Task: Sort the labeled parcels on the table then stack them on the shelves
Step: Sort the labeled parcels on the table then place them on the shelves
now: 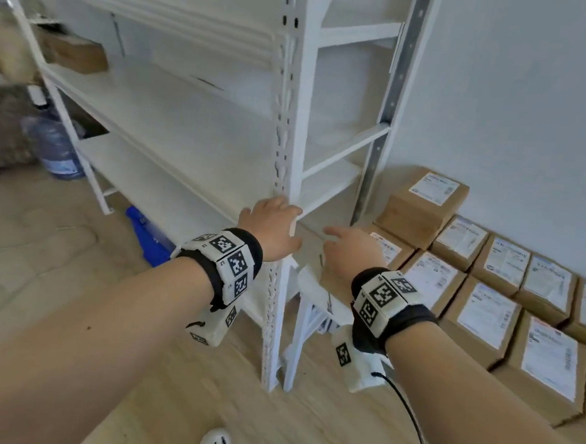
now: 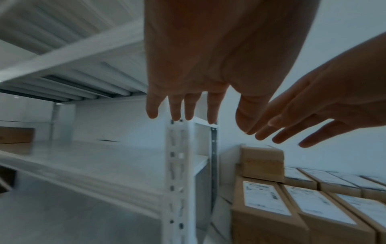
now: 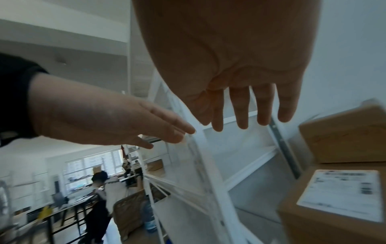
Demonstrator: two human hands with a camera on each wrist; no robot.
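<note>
Both hands are stretched forward, holding nothing. The left hand (image 1: 271, 227) has straight, slightly spread fingers (image 2: 213, 109) in front of the perforated corner post of the white metal shelving unit (image 1: 295, 114); whether they touch it I cannot tell. The right hand (image 1: 350, 252) is beside it, fingers (image 3: 240, 107) loosely extended, palm down.

The brown cardboard parcels with white printed labels (image 1: 484, 313) lie in rows on a low surface to the right of the shelving, against the pale wall (image 1: 532, 106). One smaller labeled brown box (image 1: 427, 201) sits on top of the back corner of the rows. The nearest parcel lies just ahead of and below the right hand's fingertips, its long side running away from the person, so the right hand is clearly closer than the left.

On the shelving, only one plain brown carton (image 1: 76, 53) is visible, far left on a middle shelf, so I judge the stacking barely begun. The likely next move is a short reach right and down to the nearest parcel
</note>
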